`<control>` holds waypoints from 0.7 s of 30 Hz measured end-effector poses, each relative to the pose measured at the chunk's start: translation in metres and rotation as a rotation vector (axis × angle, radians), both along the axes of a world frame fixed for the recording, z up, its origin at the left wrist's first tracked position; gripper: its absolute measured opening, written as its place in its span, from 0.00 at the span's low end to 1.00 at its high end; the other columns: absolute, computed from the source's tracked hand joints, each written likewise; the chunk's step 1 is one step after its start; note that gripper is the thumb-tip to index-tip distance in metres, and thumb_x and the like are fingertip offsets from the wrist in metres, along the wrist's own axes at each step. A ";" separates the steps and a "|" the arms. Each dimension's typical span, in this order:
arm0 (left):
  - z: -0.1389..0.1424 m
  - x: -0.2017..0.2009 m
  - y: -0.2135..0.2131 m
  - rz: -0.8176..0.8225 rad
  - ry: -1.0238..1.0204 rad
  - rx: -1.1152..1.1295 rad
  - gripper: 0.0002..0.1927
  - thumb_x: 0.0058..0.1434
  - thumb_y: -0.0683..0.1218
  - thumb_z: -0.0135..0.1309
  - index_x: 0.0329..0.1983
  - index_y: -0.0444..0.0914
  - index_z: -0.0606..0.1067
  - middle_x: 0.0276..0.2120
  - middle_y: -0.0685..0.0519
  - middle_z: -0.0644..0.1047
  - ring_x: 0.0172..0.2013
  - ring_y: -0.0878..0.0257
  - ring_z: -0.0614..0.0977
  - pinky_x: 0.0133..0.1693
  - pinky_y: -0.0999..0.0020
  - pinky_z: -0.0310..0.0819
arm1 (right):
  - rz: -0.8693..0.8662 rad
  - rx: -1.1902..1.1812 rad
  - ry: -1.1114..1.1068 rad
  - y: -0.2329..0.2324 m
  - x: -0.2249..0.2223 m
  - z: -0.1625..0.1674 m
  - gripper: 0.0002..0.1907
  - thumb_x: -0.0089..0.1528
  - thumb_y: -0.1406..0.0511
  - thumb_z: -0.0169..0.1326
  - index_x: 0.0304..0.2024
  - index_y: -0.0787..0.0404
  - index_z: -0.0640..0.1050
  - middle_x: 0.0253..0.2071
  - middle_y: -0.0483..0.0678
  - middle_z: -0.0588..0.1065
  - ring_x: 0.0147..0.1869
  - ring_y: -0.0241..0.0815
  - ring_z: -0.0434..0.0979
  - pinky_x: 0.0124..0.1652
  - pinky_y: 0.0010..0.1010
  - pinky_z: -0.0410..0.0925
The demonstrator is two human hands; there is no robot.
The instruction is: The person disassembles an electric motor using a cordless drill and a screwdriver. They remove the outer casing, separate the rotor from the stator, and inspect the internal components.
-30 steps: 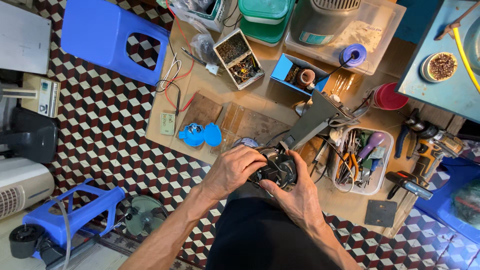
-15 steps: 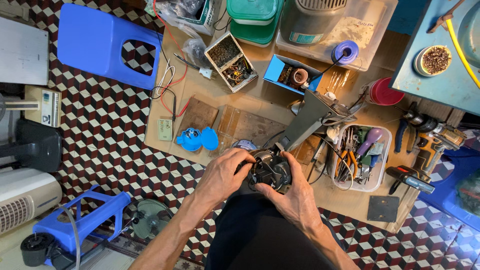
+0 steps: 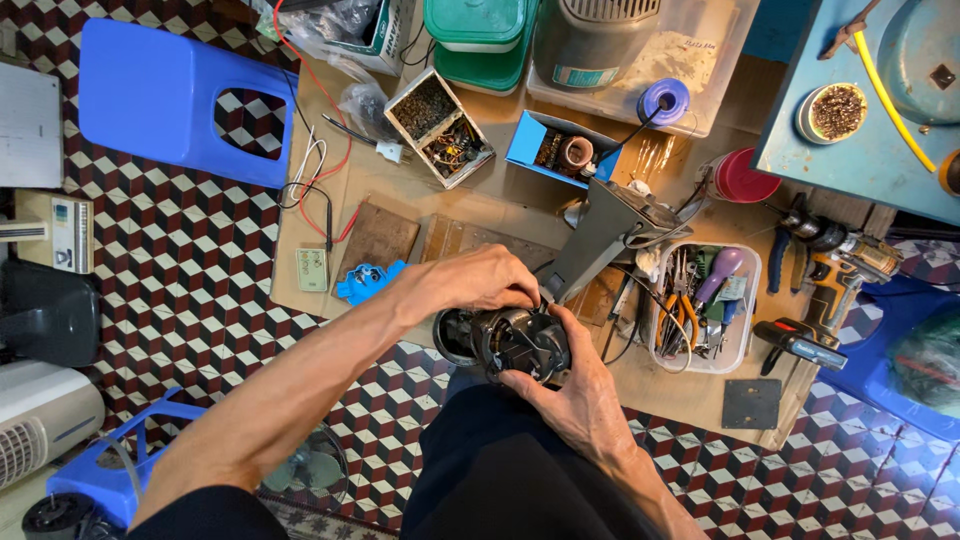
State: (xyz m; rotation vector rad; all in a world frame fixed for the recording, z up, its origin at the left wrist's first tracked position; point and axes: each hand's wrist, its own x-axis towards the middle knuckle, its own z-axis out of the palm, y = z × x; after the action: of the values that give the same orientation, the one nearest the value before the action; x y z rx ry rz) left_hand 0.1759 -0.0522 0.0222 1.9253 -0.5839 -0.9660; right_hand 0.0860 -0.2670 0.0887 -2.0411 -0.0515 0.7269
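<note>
both hands, left hand (image 3: pixel 470 285) above and right hand (image 3: pixel 570 390) below, had fingers clamped around the round black metal fan motor (image 3: pixel 510 342) over the lap beside the tabletop (image 3: pixel 480 200), seemingly heavy, rigid, best gripped by its casing.

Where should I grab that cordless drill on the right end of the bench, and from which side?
Take the cordless drill by its handle, probably from the near side. It lies flat on the bench, handle angled toward the front edge and exposed, while its chuck end points toward the red lid and clutter. Both the left hand and right hand are busy on the dark motor.
</note>
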 end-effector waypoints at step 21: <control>-0.005 0.004 -0.002 -0.002 0.106 0.143 0.12 0.62 0.50 0.57 0.46 0.45 0.85 0.38 0.48 0.85 0.36 0.59 0.85 0.41 0.62 0.78 | 0.025 -0.048 0.028 0.004 0.004 0.005 0.51 0.48 0.53 0.71 0.67 0.66 0.63 0.57 0.59 0.75 0.59 0.50 0.78 0.55 0.38 0.72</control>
State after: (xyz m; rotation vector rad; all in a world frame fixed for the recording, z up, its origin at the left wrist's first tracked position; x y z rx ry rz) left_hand 0.1797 -0.0538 0.0174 1.9844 -0.4661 -1.1297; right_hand 0.0901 -0.2625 0.0934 -2.0788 -0.0438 0.7790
